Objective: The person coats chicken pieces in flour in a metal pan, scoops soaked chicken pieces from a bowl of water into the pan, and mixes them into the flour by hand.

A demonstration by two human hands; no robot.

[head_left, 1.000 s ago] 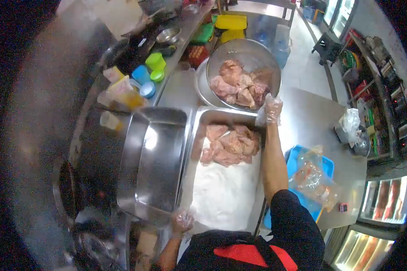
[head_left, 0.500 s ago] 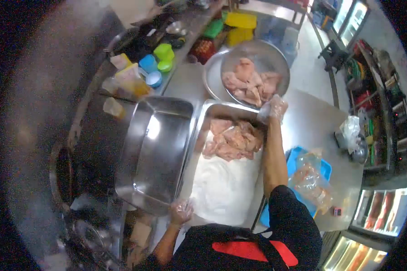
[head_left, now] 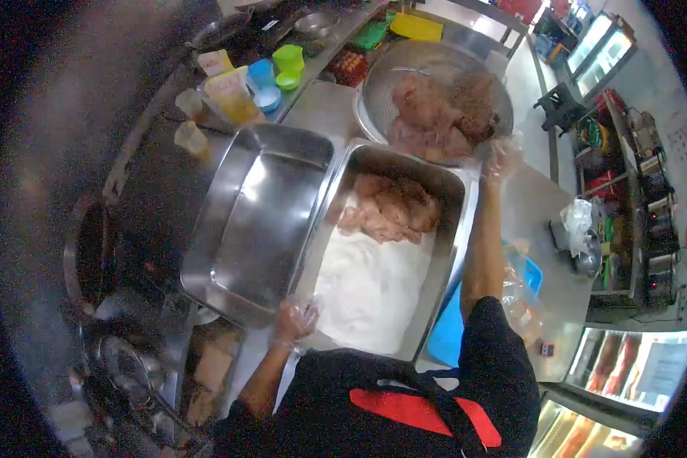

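In a clear plastic glove, my right hand (head_left: pixel 502 159) is closed on the near right rim of a round metal strainer (head_left: pixel 393 72). Pieces of raw chicken (head_left: pixel 427 114) lie in the strainer, blurred by motion. Closer to me is a deep metal tray (head_left: pixel 454 229) with white powder (head_left: pixel 374 290) that looks like flour. More raw meat pieces (head_left: pixel 389 210) are heaped on the powder at its far end. My left hand (head_left: pixel 298 319), also gloved, has its fingers curled at the tray's near left corner and appears to grip the rim.
A second metal tray (head_left: pixel 263 206) stands alongside on the left, with nothing in it. Plastic containers (head_left: pixel 261 74) and a yellow-filled bag (head_left: pixel 237 95) sit beyond it. On the right are a blue tray (head_left: pixel 446 328) and a clear bag (head_left: pixel 519 298).
The strainer has gone from tilted toward me to lying flatter, and its chicken has shifted and spread. My right hand has moved right with the rim. My left hand stays at the tray corner.
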